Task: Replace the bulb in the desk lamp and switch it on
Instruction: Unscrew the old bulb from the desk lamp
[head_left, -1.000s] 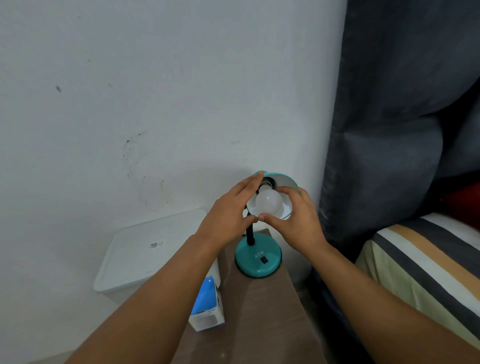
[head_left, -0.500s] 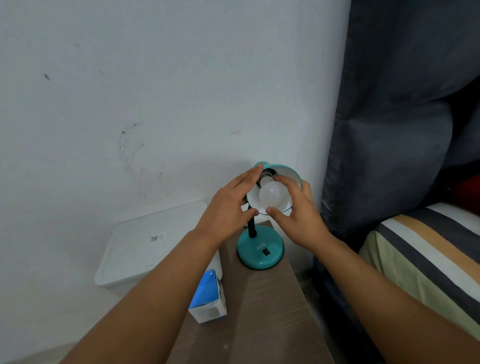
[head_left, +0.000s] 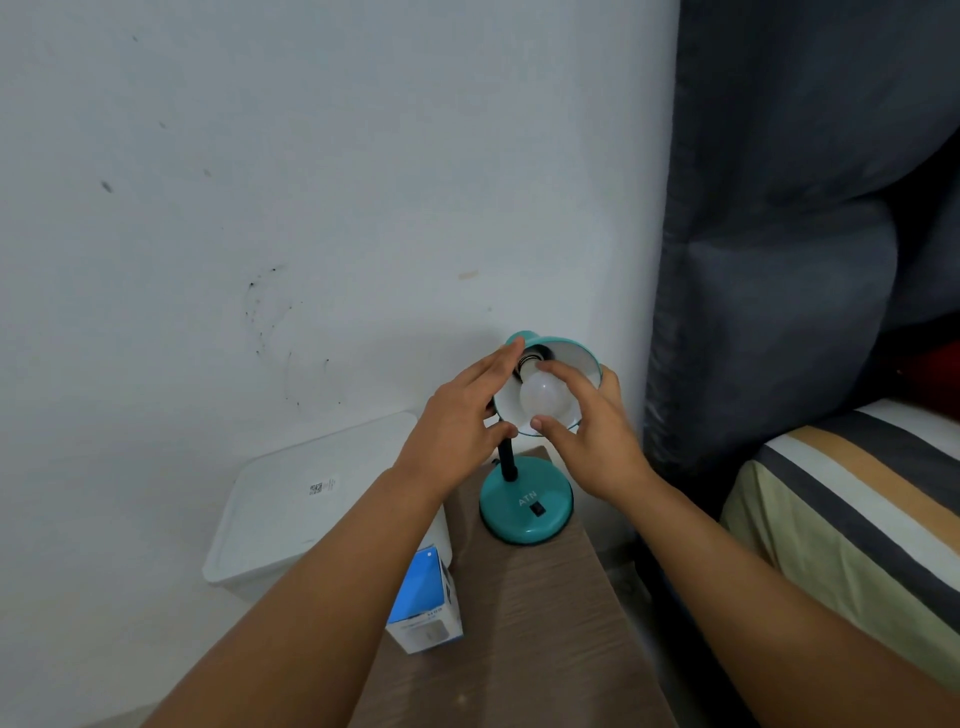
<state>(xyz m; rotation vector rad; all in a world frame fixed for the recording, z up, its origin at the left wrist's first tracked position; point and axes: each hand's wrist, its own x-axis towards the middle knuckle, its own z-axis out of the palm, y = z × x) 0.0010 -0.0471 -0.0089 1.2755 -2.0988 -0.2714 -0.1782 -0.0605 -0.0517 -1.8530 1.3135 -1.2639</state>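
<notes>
Lamp base (head_left: 525, 506) standing on the far end of the counter (head_left: 530, 639), close to the wall (head_left: 311, 182). Above the base, on its stem: the shade (head_left: 563, 358), with the bulb (head_left: 543, 396) inside it. Left of the shade, the left hand (head_left: 457, 426); right of it, the right hand (head_left: 597, 436), fingers (head_left: 563, 371) touching the bulb. Nearer than the base and to its left, a small box (head_left: 426, 608) on the counter's left edge. Further left of the base, beside the counter, a lidded bin (head_left: 311, 499). Right of the base, a curtain (head_left: 789, 234) and a bed (head_left: 852, 519).
</notes>
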